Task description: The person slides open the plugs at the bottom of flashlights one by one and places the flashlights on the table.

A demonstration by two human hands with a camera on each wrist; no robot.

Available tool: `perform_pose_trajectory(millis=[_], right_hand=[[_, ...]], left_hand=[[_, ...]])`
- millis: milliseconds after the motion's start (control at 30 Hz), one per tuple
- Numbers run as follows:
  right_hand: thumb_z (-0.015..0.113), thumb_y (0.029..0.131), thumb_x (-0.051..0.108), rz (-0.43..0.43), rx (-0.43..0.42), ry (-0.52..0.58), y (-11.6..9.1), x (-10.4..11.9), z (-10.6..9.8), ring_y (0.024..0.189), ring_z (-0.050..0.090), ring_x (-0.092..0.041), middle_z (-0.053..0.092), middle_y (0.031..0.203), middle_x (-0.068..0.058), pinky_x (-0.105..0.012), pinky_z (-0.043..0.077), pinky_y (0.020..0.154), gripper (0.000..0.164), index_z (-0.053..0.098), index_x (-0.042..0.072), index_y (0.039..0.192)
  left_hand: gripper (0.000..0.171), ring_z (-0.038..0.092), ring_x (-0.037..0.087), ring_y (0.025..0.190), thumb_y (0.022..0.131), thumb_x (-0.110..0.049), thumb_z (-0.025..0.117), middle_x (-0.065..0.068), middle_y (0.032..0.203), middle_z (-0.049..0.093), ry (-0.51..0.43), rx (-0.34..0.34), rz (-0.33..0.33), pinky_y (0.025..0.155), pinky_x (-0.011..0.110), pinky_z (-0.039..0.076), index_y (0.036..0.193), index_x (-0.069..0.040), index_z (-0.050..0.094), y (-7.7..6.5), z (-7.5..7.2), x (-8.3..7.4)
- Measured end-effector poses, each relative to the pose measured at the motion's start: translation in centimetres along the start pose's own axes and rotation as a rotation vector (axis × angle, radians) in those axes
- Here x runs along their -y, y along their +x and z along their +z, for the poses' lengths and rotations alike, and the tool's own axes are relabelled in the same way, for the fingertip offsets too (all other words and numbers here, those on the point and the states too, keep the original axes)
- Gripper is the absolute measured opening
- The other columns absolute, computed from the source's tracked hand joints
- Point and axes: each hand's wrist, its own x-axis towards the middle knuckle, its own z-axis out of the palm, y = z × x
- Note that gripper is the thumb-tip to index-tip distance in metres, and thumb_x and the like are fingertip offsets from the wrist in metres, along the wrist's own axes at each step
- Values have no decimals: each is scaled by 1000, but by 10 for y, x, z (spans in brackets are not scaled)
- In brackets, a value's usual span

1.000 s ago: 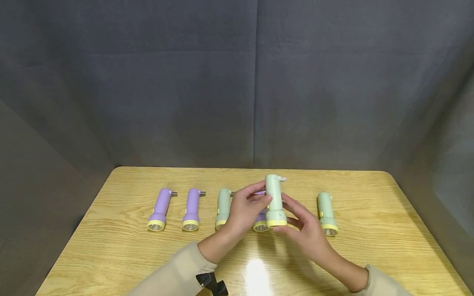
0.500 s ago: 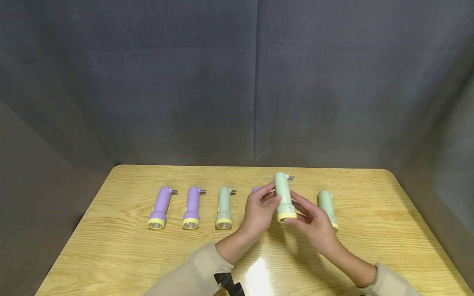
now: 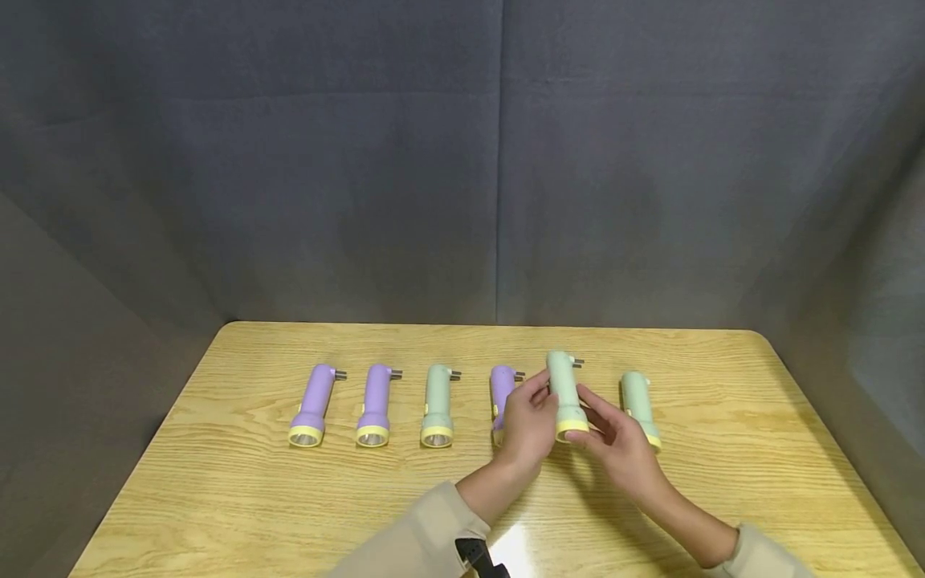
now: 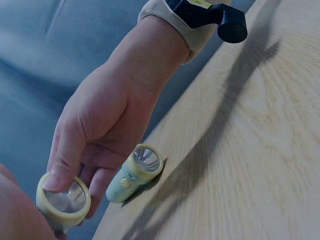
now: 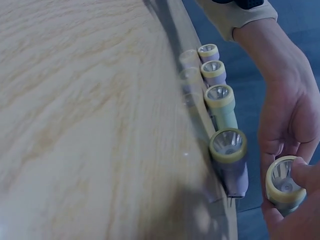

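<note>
Both hands hold a pale green flashlight [image 3: 562,385] with a yellow lens ring and two metal plug prongs near its top, raised over the table. My left hand [image 3: 531,421] grips its body from the left. From the right, my right hand [image 3: 625,449] pinches the lens end, and its thumb [image 4: 61,172] lies over the ring in the left wrist view. Just left of the hands is a purple flashlight [image 3: 502,389], partly covered by my left hand. Right of them lies another green flashlight [image 3: 637,397], its lower end partly behind my right hand.
Farther left on the wooden table [image 3: 238,498] lie a green flashlight [image 3: 437,401] and two purple ones, the middle purple flashlight [image 3: 376,397] and the leftmost purple flashlight [image 3: 315,397], lenses toward me. A dark grey curtain [image 3: 361,201] surrounds the table's back and sides.
Both hands have carried the green flashlight to the right, and lately a little lower. The left green flashlight and part of the purple one beside it have come into view from behind my left hand.
</note>
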Motion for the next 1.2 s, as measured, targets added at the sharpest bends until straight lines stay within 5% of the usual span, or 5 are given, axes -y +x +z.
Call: perform_pose_trajectory(millis=[133, 233, 833, 1067, 1200], right_hand=[[65, 96, -3, 15, 15, -6, -1, -8, -1, 134, 45, -42, 33, 156, -32, -20, 51, 96, 68, 30, -12, 153], [63, 97, -5, 4, 21, -12, -2, -14, -3, 136, 41, -46, 30, 157, -33, -18, 50, 97, 68, 27, -13, 154], [59, 96, -12, 64, 22, -70, 0, -31, -3, 140, 36, -47, 30, 154, -37, -14, 44, 99, 65, 25, -18, 151], [60, 97, -8, 79, 16, -151, 0, -31, -4, 141, 36, -48, 32, 155, -35, -39, 40, 110, 63, 28, -17, 150], [61, 95, -10, 85, 3, -141, 0, -32, -2, 140, 37, -47, 34, 153, -36, -27, 42, 108, 63, 29, -18, 149]], left_hand=[[42, 58, 34, 125, 100, 9, 47, 23, 133, 61, -7, -30, -15, 104, 40, 51, 141, 7, 54, 0, 8, 5], [43, 61, 29, 119, 97, 12, 45, 20, 129, 65, -11, -66, -19, 100, 37, 53, 138, 6, 58, 1, 16, 9], [52, 47, 38, 135, 92, 18, 39, 26, 140, 56, -15, -167, -63, 113, 50, 39, 141, 11, 51, 8, 33, 29], [51, 49, 39, 133, 92, 17, 38, 25, 138, 58, -18, -157, -54, 111, 51, 41, 141, 10, 53, 8, 32, 36], [50, 51, 37, 130, 94, 16, 37, 24, 136, 60, -21, -152, -42, 109, 51, 43, 141, 10, 53, 9, 31, 39]])
